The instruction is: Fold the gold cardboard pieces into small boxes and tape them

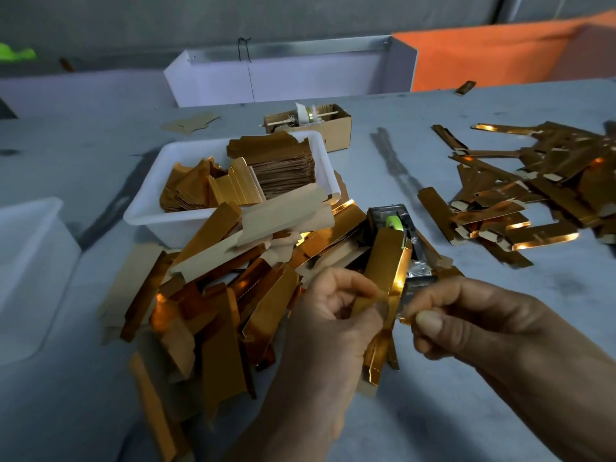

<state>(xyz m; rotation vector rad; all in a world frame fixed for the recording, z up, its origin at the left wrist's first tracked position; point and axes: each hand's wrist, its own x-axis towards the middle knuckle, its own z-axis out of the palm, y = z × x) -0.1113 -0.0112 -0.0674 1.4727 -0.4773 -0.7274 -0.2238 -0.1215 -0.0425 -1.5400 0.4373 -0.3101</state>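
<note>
Grey table [466, 328]; left hand [330, 315] half hides gold box [383, 281].

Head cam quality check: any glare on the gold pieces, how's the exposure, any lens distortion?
Head view: dim overall, grey table underexposed; bright orange specular hotspots on the gold piece that the left hand and right hand hold, on the loose pile and on the folded boxes; wide-angle bowing at the white bin and frame edges; right edge slightly smeared.
</note>
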